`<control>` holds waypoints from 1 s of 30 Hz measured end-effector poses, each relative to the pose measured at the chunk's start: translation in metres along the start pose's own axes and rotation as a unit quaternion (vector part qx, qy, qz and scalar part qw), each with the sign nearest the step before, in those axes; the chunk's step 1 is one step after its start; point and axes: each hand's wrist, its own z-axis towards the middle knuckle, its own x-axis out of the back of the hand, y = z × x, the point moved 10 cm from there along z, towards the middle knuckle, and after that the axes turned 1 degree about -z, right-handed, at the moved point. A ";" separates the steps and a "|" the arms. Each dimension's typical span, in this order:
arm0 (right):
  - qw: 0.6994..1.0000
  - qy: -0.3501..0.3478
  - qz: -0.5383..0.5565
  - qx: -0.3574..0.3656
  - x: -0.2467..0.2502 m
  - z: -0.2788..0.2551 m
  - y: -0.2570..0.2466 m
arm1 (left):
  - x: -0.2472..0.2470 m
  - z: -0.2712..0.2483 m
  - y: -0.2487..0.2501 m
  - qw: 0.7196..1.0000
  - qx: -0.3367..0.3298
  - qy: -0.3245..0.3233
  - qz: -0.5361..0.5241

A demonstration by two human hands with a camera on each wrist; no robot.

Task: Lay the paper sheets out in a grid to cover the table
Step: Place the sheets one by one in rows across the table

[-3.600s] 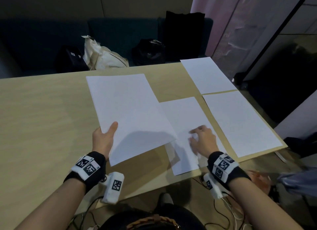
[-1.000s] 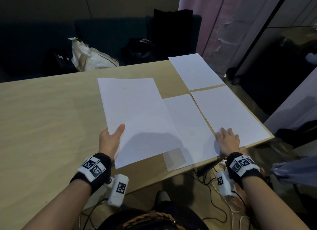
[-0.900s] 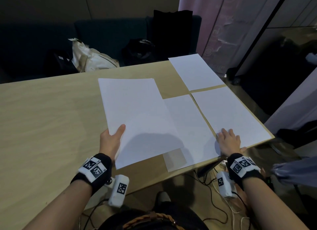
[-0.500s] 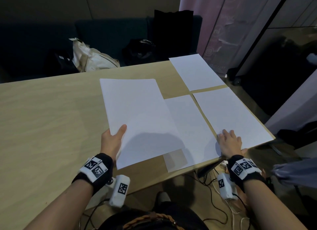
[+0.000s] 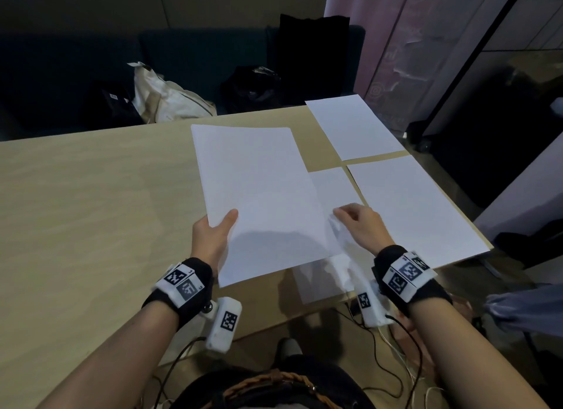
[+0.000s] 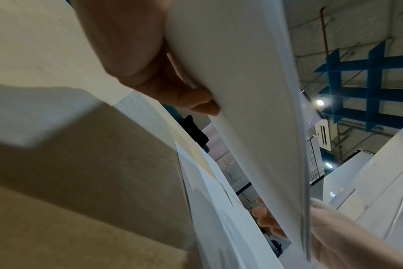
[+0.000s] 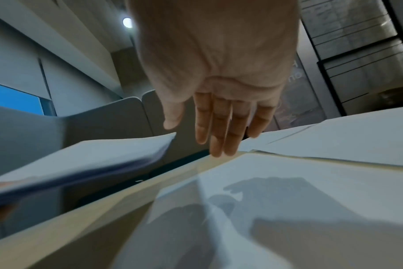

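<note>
Pale wood-grain table (image 5: 76, 210), matte, bare and roomy across its whole left half. At the near edge, dark floor with loose cables (image 5: 396, 363).

Nearest, left hand (image 5: 211, 241) gripping a stack of white paper (image 5: 259, 201) at its near-left edge, thumb on top, fingers curled beneath. Held above the wood, casting a shadow. From the left wrist view, fingers (image 6: 191, 96) pressed to the underside and several thin sheet edges visible, something the head view hides.

Just right, right hand (image 5: 362, 225) over the near middle sheet (image 5: 332, 186), close to the stack's right edge. From the right wrist view, fingers (image 7: 219, 127) straight and close together, thumb apart, holding nothing, hovering just above the sheet with a shadow below. Contact with the stack: cannot tell.

Near middle sheet half covered by the stack, its near end reaching the table edge. Beside it, near right sheet (image 5: 411, 204), flat, rectangular, a thin strip of wood between the 2. Its right side at the table's right edge.

Farther, far right sheet (image 5: 353, 125) at the far right corner, a narrow wood gap before the near 1.

Beyond the table, dark sofa (image 5: 189, 52), cream bag (image 5: 164, 97), black bags (image 5: 253, 85).
</note>
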 end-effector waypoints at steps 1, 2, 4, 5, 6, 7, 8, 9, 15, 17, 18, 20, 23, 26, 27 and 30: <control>1.000 -0.015 0.024 0.006 -0.007 0.001 -0.009 | -0.001 0.000 0.002 1.000 -0.001 -0.002 -0.006; 0.999 -0.023 0.036 0.012 -0.011 0.001 -0.018 | -0.003 0.000 0.004 1.000 -0.003 -0.005 -0.010; 0.999 -0.020 0.044 0.013 -0.017 0.002 -0.027 | -0.004 0.001 0.006 1.000 -0.007 -0.010 -0.015; 0.999 -0.011 0.049 0.009 -0.017 0.004 -0.029 | -0.004 0.002 0.007 1.000 -0.008 -0.012 -0.018; 0.999 0.002 0.052 0.005 -0.016 0.005 -0.030 | -0.004 0.002 0.007 1.000 -0.009 -0.013 -0.022; 0.998 0.019 0.053 0.000 -0.014 0.006 -0.030 | -0.003 0.004 0.007 1.000 -0.008 -0.012 -0.025; 0.998 0.036 0.054 -0.004 -0.011 0.006 -0.031 | -0.002 0.005 0.006 1.000 -0.006 -0.011 -0.026; 0.997 0.053 0.059 -0.009 -0.009 0.007 -0.032 | -0.001 0.006 0.005 1.000 -0.005 -0.008 -0.024; 0.991 0.087 0.096 -0.013 -0.003 0.012 -0.038 | 0.011 0.012 0.000 1.000 0.001 0.009 -0.023; 0.991 0.087 0.098 -0.007 -0.004 0.015 -0.041 | 0.015 0.014 -0.001 1.000 0.005 0.013 -0.028; 0.991 0.084 0.101 -0.007 -0.005 0.017 -0.043 | 0.017 0.015 -0.001 0.999 0.008 0.014 -0.033; 0.991 0.078 0.111 -0.010 -0.010 0.021 -0.046 | 0.022 0.018 -0.001 0.999 0.009 0.016 -0.042; 0.993 0.066 0.102 -0.003 -0.019 0.026 -0.056 | 0.029 0.021 0.002 0.999 0.009 0.023 -0.048; 0.990 0.100 0.102 0.009 -0.018 0.026 -0.067 | 0.032 0.024 0.007 0.998 0.006 0.020 -0.065; 0.987 0.116 0.109 0.010 -0.016 0.026 -0.068 | 0.033 0.025 0.009 0.997 0.004 0.017 -0.069; 0.983 0.140 0.118 0.019 -0.015 0.028 -0.079 | 0.039 0.030 0.014 0.997 -0.003 0.016 -0.069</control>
